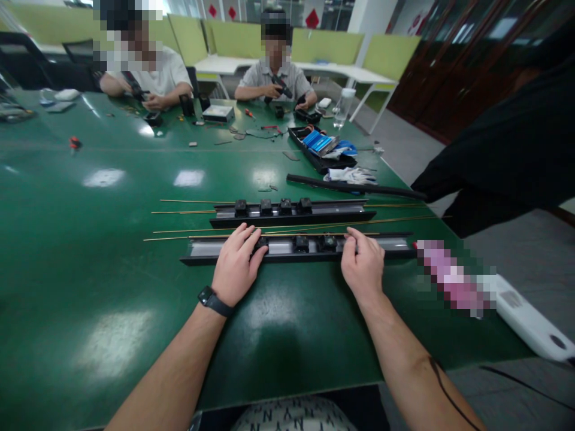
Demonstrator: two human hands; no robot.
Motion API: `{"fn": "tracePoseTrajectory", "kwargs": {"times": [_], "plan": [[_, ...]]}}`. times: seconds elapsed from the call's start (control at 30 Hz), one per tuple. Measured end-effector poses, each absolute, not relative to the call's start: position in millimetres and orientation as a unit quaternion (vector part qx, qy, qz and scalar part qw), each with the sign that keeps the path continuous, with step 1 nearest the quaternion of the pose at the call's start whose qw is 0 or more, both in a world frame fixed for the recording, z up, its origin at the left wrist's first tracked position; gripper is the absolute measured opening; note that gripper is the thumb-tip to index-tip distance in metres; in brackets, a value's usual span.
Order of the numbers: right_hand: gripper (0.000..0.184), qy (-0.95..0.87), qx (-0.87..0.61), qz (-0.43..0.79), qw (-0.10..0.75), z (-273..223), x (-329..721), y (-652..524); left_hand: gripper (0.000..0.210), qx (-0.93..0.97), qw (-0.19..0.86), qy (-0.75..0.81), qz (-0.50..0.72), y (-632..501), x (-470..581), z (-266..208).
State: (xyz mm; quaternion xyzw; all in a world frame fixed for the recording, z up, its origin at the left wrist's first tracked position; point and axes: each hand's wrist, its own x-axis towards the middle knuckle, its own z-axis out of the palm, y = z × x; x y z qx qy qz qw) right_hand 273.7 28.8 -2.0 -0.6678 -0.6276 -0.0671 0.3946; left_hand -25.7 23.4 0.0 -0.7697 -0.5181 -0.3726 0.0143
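In the head view a long black channel (296,258) with a pale inner strip lies across the green table in front of me. Small black blocks (301,243) sit inside it. My left hand (236,263), a dark watch on its wrist, closes thumb and fingers around the leftmost block (261,243). Farther right, my right hand (363,260) has its fingers curled together at the channel's far edge; what they pinch is hidden. Thin brass-coloured rods (179,231) run along and behind this channel. A second channel (287,220), also bearing several black blocks, lies parallel beyond it.
Behind the channels lie a long black strip (350,186), gloves (353,175) and a black tray (309,149) with blue items. To the right is a white device (530,317). Two people sit across the table, handling tools. Someone in dark clothing (498,143) stands at right.
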Motion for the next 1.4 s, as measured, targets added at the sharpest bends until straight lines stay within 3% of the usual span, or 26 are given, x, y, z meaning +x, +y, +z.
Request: {"fn": "tracePoseTrajectory", "kwargs": {"times": [0.3, 1.4], "plan": [[0.038, -0.687, -0.61, -0.046, 0.393, -1.0, 268.6, 25.7, 0.042, -0.766, 0.006, -0.521, -0.377, 23.8, -25.4, 0.2], [0.036, -0.677, -0.612, -0.048, 0.406, -2.9, 269.7, 26.2, 0.042, -0.775, 0.032, -0.508, -0.375, 24.5, -26.0, -0.7]]}}
